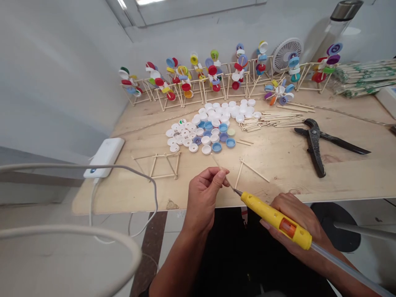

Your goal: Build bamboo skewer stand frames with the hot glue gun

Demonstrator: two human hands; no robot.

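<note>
Pinched between the thumb and fingers of my left hand [206,187] is a thin wooden stick [229,183], held slantwise near the table's front edge. My right hand [293,222] is wrapped round a yellow hot glue gun [266,209] with a clear glue stick in its rear end. The gun's metal nozzle is at the lower end of the wooden stick; whether they touch I cannot tell. Just beyond, two sticks joined at one corner [242,161] lie on the table. To the left lies a stick frame [163,176].
Loose white and blue bottle caps [206,128] are spread mid-table, beside a pile of sticks [278,119]. Black pliers [314,144] lie right. Stick frames with colourful cap wheels [213,80] line the back, near a small fan [286,55]. A cable [154,198] runs from a white power strip [108,154].
</note>
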